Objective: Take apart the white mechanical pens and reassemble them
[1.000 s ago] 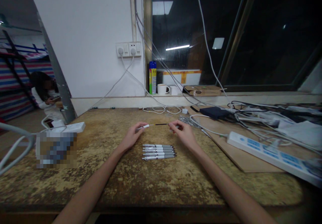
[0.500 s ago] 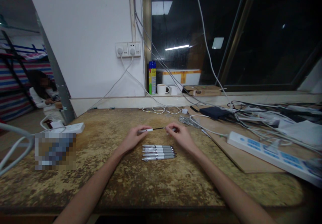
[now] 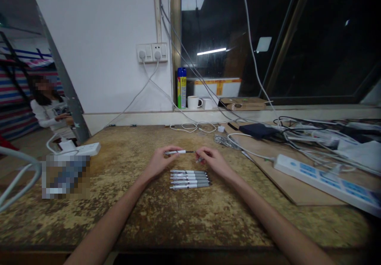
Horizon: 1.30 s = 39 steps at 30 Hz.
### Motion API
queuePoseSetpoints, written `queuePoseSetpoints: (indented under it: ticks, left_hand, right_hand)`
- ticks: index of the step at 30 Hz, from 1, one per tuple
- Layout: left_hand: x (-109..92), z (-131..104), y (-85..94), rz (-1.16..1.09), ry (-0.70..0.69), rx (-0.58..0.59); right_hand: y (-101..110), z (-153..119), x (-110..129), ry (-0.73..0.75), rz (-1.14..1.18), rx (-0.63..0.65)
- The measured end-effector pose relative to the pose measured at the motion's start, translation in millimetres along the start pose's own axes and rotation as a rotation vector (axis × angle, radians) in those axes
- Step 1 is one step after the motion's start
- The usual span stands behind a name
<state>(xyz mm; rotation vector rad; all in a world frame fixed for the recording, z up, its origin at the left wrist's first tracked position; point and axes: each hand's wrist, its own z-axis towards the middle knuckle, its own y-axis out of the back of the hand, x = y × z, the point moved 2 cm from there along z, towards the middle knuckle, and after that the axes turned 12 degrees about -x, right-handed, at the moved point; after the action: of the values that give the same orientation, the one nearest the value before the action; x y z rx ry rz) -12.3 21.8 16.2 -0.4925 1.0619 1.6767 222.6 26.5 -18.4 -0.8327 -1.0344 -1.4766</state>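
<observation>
My left hand (image 3: 160, 161) is closed around a white pen barrel (image 3: 178, 152) held level above the wooden table (image 3: 143, 217). A dark refill (image 3: 189, 152) sticks out of the barrel's right end, toward my right hand (image 3: 210, 158). The fingers of my right hand are pinched at the refill's tip, with a small greyish piece partly showing under them; its shape is too small to tell. Nearer to me, several white and grey pens (image 3: 190, 180) lie side by side on the table, their dark tips to the right.
A power strip (image 3: 324, 181) and a board (image 3: 276, 173) with tangled cables lie at the right. Another power strip (image 3: 86, 150) is at the left. A mug (image 3: 194, 102) and a spray can (image 3: 181, 88) stand on the sill. A person (image 3: 50, 106) sits far left.
Less of the dark refill shows between my hands, and the white barrel reaches further right. The small greyish piece under my right fingers shows more. The view has shifted slightly.
</observation>
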Motion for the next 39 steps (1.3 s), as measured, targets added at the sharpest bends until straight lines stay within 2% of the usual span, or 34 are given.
queuePoseSetpoints:
  ticks: [2, 5, 8, 12, 25, 34, 39]
  left_hand:
    - [2, 1, 0.0, 0.003, 0.006, -0.012]
    - [5, 2, 1.0, 0.012, 0.012, -0.034]
    - [8, 3, 1.8, 0.013, 0.022, -0.048]
    - [7, 3, 1.1, -0.001, 0.035, -0.054]
    - [9, 2, -2.1, -0.028, 0.038, -0.03]
    - [-7, -1, -5.6, -0.003, 0.019, 0.074]
    - [-6, -2, -7.2, 0.01, 0.016, 0.084]
  right_hand:
    - [2, 2, -5, -0.031, 0.034, -0.026]
    - [9, 6, -6, 0.0, 0.027, -0.135]
    - [14, 7, -1, 0.046, 0.03, -0.241]
    - [16, 6, 9, 0.067, 0.067, -0.286]
    - [10, 3, 14, 0.076, 0.085, -0.259]
    - [-6, -5, 20, 0.101, 0.062, -0.088]
    - [-8, -9, 28, 0.112, 0.026, -0.064]
